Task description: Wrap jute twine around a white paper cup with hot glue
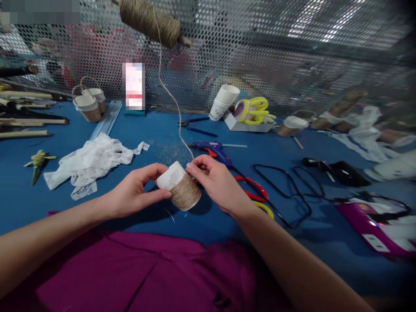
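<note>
A white paper cup, its lower part wound with brown twine, lies tilted between my hands above the blue table. My left hand grips the cup from the left, thumb on the twine's edge and fingers behind. With thumb and forefinger, my right hand pinches the twine at the cup's right side. That strand runs up to a large twine spool hung on the perforated metal screen. Just behind my right hand lies a blue glue gun with a glue stick in it.
Lace lies left, below two twine-wrapped cup baskets. Blue-handled pliers, stacked paper cups and yellow-handled scissors are at the back. Red-handled scissors and a black cable lie right, near a purple power strip.
</note>
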Motion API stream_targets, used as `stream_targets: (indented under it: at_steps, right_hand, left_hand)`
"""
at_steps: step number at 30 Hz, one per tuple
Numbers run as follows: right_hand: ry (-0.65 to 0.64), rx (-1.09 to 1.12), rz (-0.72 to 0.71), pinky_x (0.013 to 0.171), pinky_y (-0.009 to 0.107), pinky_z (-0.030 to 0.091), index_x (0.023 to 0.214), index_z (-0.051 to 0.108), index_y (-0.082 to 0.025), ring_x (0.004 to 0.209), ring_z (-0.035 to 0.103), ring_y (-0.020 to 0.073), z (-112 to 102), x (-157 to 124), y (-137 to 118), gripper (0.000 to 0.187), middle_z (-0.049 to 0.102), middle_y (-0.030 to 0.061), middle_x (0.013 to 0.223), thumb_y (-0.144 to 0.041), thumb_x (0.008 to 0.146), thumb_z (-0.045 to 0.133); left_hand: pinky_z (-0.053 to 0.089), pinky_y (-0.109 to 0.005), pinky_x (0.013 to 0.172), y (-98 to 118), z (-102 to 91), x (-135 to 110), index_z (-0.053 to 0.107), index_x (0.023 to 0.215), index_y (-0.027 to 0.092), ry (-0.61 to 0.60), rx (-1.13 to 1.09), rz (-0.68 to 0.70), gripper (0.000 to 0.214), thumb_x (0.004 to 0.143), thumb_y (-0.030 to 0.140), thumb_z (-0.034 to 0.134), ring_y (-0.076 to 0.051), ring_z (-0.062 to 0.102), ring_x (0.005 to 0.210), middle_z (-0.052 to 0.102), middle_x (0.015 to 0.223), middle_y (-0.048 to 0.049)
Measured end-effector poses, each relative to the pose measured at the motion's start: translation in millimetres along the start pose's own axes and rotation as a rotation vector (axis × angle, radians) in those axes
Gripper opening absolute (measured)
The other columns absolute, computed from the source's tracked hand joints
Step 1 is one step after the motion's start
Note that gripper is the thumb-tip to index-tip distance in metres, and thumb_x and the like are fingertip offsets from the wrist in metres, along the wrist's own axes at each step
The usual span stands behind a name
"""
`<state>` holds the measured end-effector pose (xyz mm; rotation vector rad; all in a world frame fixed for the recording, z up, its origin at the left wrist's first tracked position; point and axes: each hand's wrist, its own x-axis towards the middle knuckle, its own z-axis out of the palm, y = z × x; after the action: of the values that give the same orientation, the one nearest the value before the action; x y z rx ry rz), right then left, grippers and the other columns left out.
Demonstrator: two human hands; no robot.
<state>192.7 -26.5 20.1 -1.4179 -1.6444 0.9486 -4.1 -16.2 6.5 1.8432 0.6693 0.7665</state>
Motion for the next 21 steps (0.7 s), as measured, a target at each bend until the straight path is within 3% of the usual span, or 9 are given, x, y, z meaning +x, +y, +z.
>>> stream_targets:
  at_steps: [10,15,21]
  right_hand:
    - [-0.008,-0.14,-0.016,0.055,0.027,0.035,0.075,0.04,-0.02,0.059,0.042,0.0115,7,-2,2,0.02,0.045,-0.0026,0.066,-0.036,0.087,0.037]
    - [0.07,-0.208,-0.072,0.053,0.026,0.035,0.074,0.04,-0.02,0.058,0.043,0.0118,9,-3,3,0.021,0.046,-0.002,0.065,-0.036,0.087,0.037]
    - [0.188,-0.5,-0.273,0.055,0.028,0.037,0.08,0.041,-0.02,0.061,0.048,0.0141,18,-11,2,0.015,0.052,0.003,0.073,-0.031,0.087,0.036]
  left_hand:
    - [0.042,-0.027,0.077,-3,1.3,0,0.054,0.097,0.015,0.026,0.085,0.051,0.019,0.08,0.024,0.056,-0.015,0.053,0.084,0.06,0.091,-0.0046]
    - [0.041,-0.029,0.079,2,3.9,2,0.052,0.097,0.014,0.01,0.114,-0.051,0.031,0.072,0.026,0.064,-0.017,0.052,0.086,0.059,0.092,-0.0048]
    - [0.042,-0.026,0.068,10,7.3,4,0.053,0.088,0.012,0.018,0.002,-0.193,0.03,0.068,0.029,0.066,-0.014,0.051,0.073,0.056,0.079,-0.0015]
